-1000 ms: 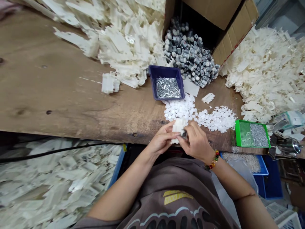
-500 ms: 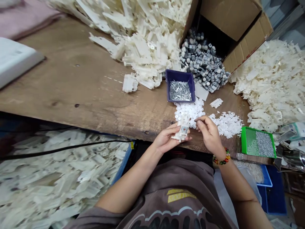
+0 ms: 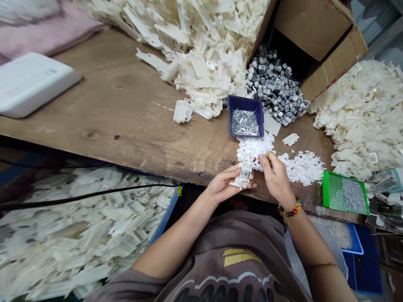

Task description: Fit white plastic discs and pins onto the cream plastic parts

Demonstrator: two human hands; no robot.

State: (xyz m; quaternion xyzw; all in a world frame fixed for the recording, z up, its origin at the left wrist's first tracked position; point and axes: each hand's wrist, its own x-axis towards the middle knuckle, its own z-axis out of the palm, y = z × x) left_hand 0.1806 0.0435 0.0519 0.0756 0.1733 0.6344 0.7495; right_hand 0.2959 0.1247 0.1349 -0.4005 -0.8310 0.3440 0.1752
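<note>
My left hand (image 3: 224, 183) is closed around a white plastic housing (image 3: 245, 174) with a small metallic part set in its middle. The housing is held above the front edge of the bench, its long side pointing away from me. Just to its right is my right hand (image 3: 277, 178), thumb and forefinger pressed together; anything between them is too small to make out. Behind both hands lies a pile of small white plastic discs (image 3: 256, 145). A second heap of white pieces (image 3: 304, 167) sits to the right of my right hand.
A purple bin (image 3: 246, 136) of metal pins stands behind the discs. Small grey motors (image 3: 277, 90) spill from a cardboard box (image 3: 333, 58). White plastic parts (image 3: 204, 71) are heaped at the back and right. A green tray (image 3: 327, 188) of small metal pieces stands at the right.
The camera view has shifted, so the bench appears farther right and slightly lower. My right fingertips are a little closer to the housing, which stays in my left hand.
</note>
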